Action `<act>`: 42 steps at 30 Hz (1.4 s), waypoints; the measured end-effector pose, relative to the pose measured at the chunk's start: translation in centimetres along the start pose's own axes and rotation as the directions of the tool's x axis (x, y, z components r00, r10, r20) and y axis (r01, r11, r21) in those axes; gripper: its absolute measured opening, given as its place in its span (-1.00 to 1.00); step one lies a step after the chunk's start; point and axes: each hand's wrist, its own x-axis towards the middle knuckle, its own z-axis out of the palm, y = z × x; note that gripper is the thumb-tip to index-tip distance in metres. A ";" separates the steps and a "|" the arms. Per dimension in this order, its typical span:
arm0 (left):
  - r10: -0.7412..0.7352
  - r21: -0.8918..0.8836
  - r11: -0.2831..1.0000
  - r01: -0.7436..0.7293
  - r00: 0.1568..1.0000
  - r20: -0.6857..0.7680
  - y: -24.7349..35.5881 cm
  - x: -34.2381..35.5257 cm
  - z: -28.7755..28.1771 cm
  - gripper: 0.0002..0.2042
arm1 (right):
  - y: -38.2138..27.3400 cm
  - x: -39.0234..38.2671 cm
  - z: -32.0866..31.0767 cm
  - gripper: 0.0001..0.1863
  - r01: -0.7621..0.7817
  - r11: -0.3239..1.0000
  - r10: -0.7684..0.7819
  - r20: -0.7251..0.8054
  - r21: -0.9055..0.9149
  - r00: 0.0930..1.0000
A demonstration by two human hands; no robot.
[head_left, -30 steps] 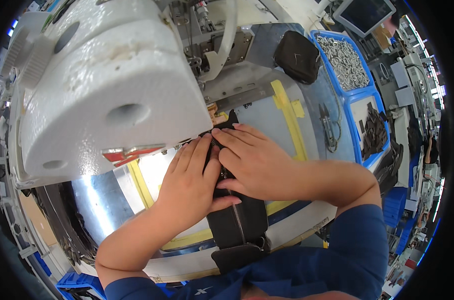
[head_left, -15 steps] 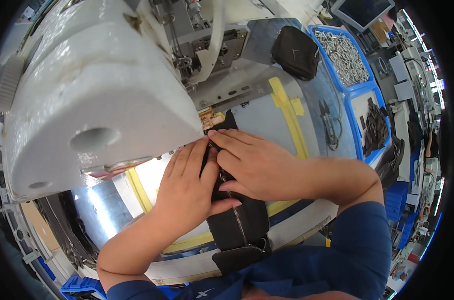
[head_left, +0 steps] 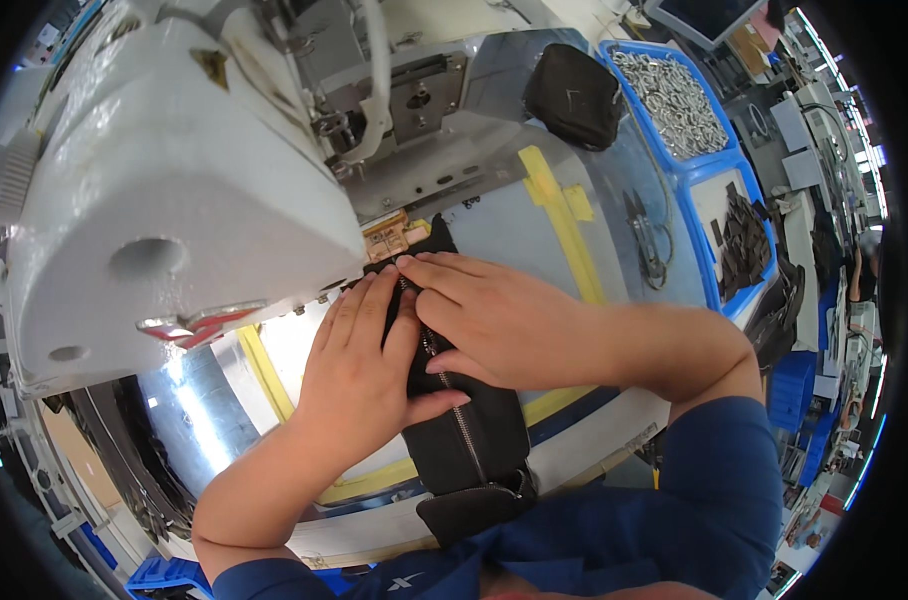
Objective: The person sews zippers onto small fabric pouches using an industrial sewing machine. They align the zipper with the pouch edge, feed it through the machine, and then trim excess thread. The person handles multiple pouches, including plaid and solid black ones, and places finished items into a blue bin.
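A black pouch [head_left: 466,427] with a metal zipper lies lengthwise in front of me, its near end by my body and its far end under the front of a white sewing machine [head_left: 264,215]. My left hand [head_left: 359,360] grips its left side, fingers stretched forward and thumb across the zipper. From the right, my right hand [head_left: 499,320] holds the pouch, its index finger bent and thumb close to the zipper. The fingertips of both hands meet just short of a copper-coloured clamp [head_left: 386,236]. Part of the zipper is hidden beneath my fingers.
Beyond my right hand sit a finished-looking black pouch [head_left: 574,96] and thread snips [head_left: 645,240]. Blue trays at the right hold silver metal hooks [head_left: 671,103] and dark fabric strips [head_left: 745,245]. Yellow tape [head_left: 564,225] marks the worktop. Dark material [head_left: 124,440] hangs at the left.
The whole view has shifted slightly, so most things appear further left. More of the copper-coloured clamp shows beside the machine head. Both hands keep nearly the same hold on the pouch.
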 end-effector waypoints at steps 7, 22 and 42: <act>0.015 0.074 0.997 -0.014 1.000 -0.016 0.0 -0.7 0.7 0.02 | 0.6 -1.8 -1.4 -0.49 -0.054 0.995 0.065 -0.123 0.087 0.990; 0.003 0.119 0.993 -0.002 1.000 -0.002 1.2 -0.2 0.0 0.06 | 12.4 -28.0 -11.6 -0.74 -0.977 0.210 0.912 -0.366 0.023 0.188; 0.084 0.098 0.992 -0.077 0.994 -0.070 0.1 -0.7 0.0 -0.14 | 2.2 1.1 -4.8 -0.89 -0.230 0.970 0.242 -0.273 0.076 0.931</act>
